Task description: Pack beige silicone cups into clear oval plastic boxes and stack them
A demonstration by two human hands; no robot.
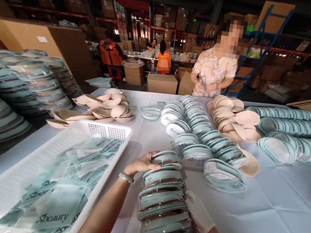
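A long row of clear pouches with teal trim [165,199] stands packed together on the table in front of me. My left hand [144,163], bare with a pale bangle at the wrist, is closed around the far end of the row. Along the row's right side lies my right hand [198,212] in a white glove, pressed against the pouches; its fingertips are partly hidden behind them. Just beyond are more pouches with "beauty" lettering [196,157], and one pouch [224,177] lies apart at the right.
At left is a white plastic basket [112,129] of printed teal packets [57,203]. Beige cup-shaped pads [110,106] lie behind it, with more pads [231,116] at the back right. Stacked pouches [33,75] crowd the left. A person [213,70] stands across the table.
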